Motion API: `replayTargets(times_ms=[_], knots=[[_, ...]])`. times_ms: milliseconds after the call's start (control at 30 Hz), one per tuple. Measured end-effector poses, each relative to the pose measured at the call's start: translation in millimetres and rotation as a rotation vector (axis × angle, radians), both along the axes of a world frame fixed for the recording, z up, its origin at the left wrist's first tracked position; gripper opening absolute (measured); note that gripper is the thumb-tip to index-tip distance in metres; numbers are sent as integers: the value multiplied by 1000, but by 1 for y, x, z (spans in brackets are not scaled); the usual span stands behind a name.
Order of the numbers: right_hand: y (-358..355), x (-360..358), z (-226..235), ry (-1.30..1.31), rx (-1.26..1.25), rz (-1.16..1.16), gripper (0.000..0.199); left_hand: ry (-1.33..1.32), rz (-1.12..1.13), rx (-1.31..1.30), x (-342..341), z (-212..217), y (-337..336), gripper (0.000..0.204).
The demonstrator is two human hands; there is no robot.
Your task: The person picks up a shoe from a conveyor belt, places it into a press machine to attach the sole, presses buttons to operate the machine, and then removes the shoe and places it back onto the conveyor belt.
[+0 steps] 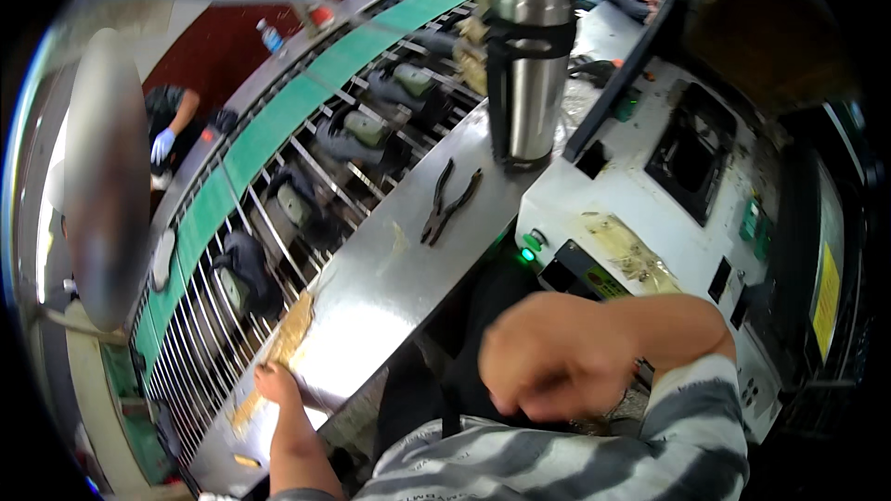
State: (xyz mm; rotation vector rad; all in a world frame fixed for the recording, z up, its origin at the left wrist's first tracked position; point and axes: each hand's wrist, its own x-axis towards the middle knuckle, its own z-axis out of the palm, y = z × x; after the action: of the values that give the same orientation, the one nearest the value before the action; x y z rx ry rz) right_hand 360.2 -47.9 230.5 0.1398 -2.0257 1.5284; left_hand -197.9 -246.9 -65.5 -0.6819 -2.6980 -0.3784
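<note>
Steel desk runs beside conveyor rack loaded with dark shoe parts. Left hand at desk's near edge, fingers curled narrow, pinching tan paper-ish strip lying along that edge, half on rack. Right hand blurred near chest, loosely fisted, can't tell if holding anything. Pliers lie free mid-desk, steel thermos upright beyond, white control box on right. My take: peel strip slow and low so it doesn't tear.
</note>
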Motion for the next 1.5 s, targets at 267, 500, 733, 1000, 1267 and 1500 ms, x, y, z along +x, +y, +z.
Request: replayTargets(times_ms=[267, 500, 733, 1000, 1267, 1500], knots=[[-43, -16, 2, 451, 581, -554, 25, -41, 61, -50, 5, 2, -2, 40], [-29, -19, -13, 321, 608, -412, 18, -46, 64, -25, 1, -4, -4, 40], [-46, -9, 4, 292, 473, -361, 9, -49, 52, -41, -5, -8, 0, 40], [-33, -21, -23, -137, 779, -323, 13, 9, 62, -32, 0, -2, -11, 37], [-38, 32, -23, -718, 670, -665, 27, -78, 19, -12, 7, 7, 0, 37], [-128, 240, -96, -849, -348, -1475, 12, -49, 4, -38, -10, -8, -21, 41]])
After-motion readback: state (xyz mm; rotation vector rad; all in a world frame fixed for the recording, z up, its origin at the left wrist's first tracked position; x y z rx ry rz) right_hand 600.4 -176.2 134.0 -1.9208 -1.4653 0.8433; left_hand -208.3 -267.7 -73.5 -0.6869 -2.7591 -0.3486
